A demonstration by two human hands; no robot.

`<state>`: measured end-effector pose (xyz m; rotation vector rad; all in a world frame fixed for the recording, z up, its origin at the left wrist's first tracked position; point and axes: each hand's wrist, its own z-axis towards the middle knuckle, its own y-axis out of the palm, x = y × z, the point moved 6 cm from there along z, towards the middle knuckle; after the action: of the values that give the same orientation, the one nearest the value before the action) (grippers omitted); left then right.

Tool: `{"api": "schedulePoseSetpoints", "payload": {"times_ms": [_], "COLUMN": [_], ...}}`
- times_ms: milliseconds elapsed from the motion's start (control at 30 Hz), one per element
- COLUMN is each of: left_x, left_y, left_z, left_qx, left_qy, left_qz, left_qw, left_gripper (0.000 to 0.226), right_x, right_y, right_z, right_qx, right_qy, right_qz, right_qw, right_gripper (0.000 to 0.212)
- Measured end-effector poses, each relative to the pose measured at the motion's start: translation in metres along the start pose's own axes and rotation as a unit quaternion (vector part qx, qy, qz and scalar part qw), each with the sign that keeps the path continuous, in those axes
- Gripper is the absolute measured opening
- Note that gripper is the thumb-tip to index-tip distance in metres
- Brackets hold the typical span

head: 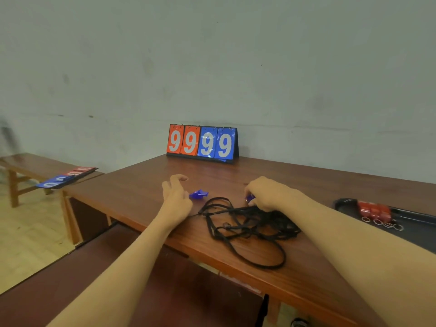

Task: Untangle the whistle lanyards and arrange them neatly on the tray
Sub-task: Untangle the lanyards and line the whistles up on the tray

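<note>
Brown wooden desk (pixel 141 197) is seen bearing everything. At nine o'clock of the tangled black cord lanyards (pixel 247 225), the left hand (pixel 175 199) is held open, fingers loosely spread, beside a loose blue plastic whistle (pixel 199 194). At one o'clock of the tangle, a second blue whistle (pixel 250 198) is pinched by the right hand (pixel 266 194). Red whistles (pixel 375 211) are laid on the black tray (pixel 415 230) at three o'clock.
</note>
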<state>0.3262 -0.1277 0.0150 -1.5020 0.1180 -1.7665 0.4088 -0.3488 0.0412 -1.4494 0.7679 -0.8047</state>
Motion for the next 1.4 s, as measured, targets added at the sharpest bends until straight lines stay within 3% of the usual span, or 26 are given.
{"api": "schedulePoseSetpoints", "payload": {"times_ms": [67, 133, 200, 300, 467, 600, 767, 867, 967, 1067, 1167, 1233, 1400], "left_x": [0.001, 0.003, 0.009, 0.039, 0.124, 0.196, 0.264, 0.288, 0.308, 0.312, 0.307, 0.308, 0.313], "left_y": [-0.009, -0.016, -0.021, -0.019, 0.032, 0.101, 0.195, 0.251, 0.287, 0.3, 0.312, 0.317, 0.325], "left_z": [-0.004, -0.009, -0.015, -0.021, -0.039, -0.067, -0.091, -0.091, -0.085, -0.083, -0.087, -0.094, -0.105], "left_qx": [0.031, 0.062, 0.085, 0.089, -0.081, -0.175, -0.261, -0.325, -0.388, -0.411, -0.424, -0.434, -0.383], "left_qy": [-0.011, -0.02, -0.008, 0.045, 0.135, 0.212, 0.186, 0.109, 0.071, 0.066, 0.111, 0.127, 0.259], "left_qz": [-0.039, -0.072, -0.073, -0.074, -0.084, -0.062, -0.188, -0.231, -0.25, -0.254, -0.166, -0.162, -0.046], "left_qw": [0.999, 0.995, 0.994, 0.992, 0.984, 0.959, 0.929, 0.911, 0.884, 0.873, 0.884, 0.877, 0.885], "left_gripper": [0.053, 0.058, 0.059, 0.047, 0.037, 0.037, 0.049, 0.048, 0.039, 0.039, 0.036, 0.034, 0.026], "right_x": [-0.001, 0.002, 0.013, 0.044, 0.125, 0.202, 0.275, 0.3, 0.309, 0.306, 0.307, 0.306, 0.308], "right_y": [-0.007, -0.026, -0.051, -0.084, -0.096, -0.077, -0.04, -0.021, -0.014, -0.008, 0.0, 0.002, 0.012], "right_z": [-0.006, -0.017, -0.036, -0.079, -0.164, -0.215, -0.242, -0.241, -0.24, -0.238, -0.235, -0.234, -0.23], "right_qx": [0.039, 0.142, 0.244, 0.299, 0.301, 0.289, 0.262, 0.24, 0.206, 0.189, 0.175, 0.164, 0.128], "right_qy": [0.0, -0.003, -0.005, 0.005, 0.076, 0.16, 0.238, 0.265, 0.293, 0.306, 0.32, 0.328, 0.339], "right_qz": [0.01, 0.07, 0.166, 0.242, 0.268, 0.344, 0.409, 0.372, 0.208, 0.124, 0.101, 0.108, 0.14], "right_qw": [0.999, 0.987, 0.955, 0.923, 0.912, 0.879, 0.841, 0.857, 0.91, 0.925, 0.926, 0.924, 0.922], "right_gripper": [0.025, 0.024, 0.023, 0.025, 0.017, 0.018, 0.022, 0.028, 0.034, 0.031, 0.025, 0.022, 0.023]}}
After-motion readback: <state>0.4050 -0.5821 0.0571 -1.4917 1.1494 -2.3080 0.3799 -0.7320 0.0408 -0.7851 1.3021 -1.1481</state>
